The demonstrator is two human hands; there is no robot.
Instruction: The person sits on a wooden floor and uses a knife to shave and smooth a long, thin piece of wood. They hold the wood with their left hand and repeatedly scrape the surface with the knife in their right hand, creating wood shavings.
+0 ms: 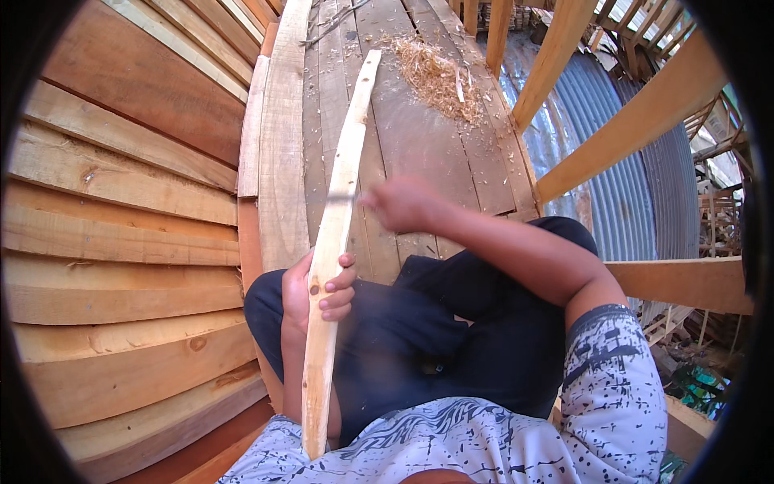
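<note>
A long, pale wooden strip [339,202] runs from my lap up toward the far floorboards. My left hand [318,290] is wrapped around its lower part, fingers curled over the front face. My right hand [403,202] is blurred with motion, just right of the strip at mid-length. A thin dark tool or blade [343,196] seems to lie across the strip beside that hand; I cannot tell its kind. I sit with dark trousers [435,323] on a plank floor.
Stacked overlapping planks [121,242] form a curved wall on the left. A heap of wood shavings [439,77] lies on the floorboards [419,137] ahead. Slanting wooden beams [629,121] and corrugated metal sheeting [637,194] stand at the right.
</note>
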